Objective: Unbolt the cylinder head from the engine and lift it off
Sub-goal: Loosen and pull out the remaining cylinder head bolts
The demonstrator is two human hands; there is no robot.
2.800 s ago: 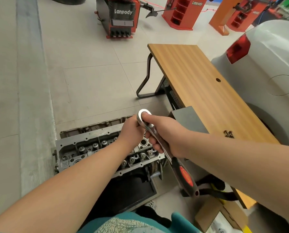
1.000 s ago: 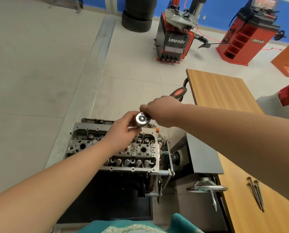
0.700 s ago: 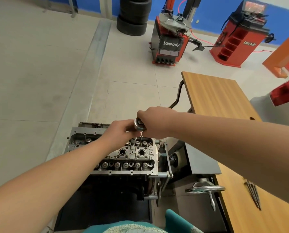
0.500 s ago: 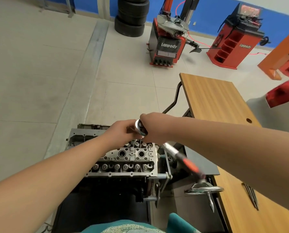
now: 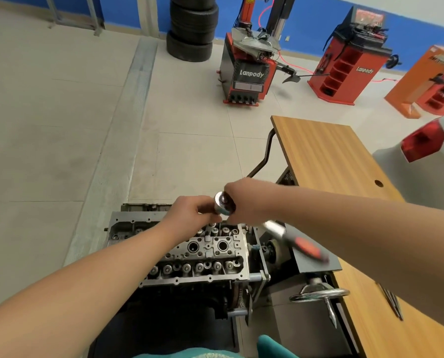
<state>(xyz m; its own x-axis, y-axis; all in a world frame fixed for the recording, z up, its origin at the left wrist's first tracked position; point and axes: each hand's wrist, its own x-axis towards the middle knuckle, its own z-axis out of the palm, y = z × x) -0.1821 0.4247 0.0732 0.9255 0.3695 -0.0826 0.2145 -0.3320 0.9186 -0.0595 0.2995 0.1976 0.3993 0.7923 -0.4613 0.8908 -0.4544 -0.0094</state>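
Observation:
The grey cylinder head [image 5: 197, 257] sits on the engine on a stand, below my arms. A ratchet wrench [image 5: 224, 205] stands over the head's far right end, its round chrome head up and its red and black handle [image 5: 306, 250] pointing right and toward me, blurred. My right hand [image 5: 244, 200] is closed on the shaft just behind the chrome head. My left hand [image 5: 187, 213] pinches the wrench head from the left. The socket and bolt under the hands are hidden.
A wooden table [image 5: 327, 161] runs along the right, with thin metal rods [image 5: 393, 301] near its front. The stand's chrome handwheel [image 5: 319, 295] juts out beside the engine. A white car's rear [image 5: 422, 156] is far right. Tyre machines [image 5: 249, 73] and stacked tyres [image 5: 192, 27] stand across the floor.
The wrench handle swung from pointing away toward the table round to the right and toward me. Both hands stayed on the wrench head above the cylinder head's far right end.

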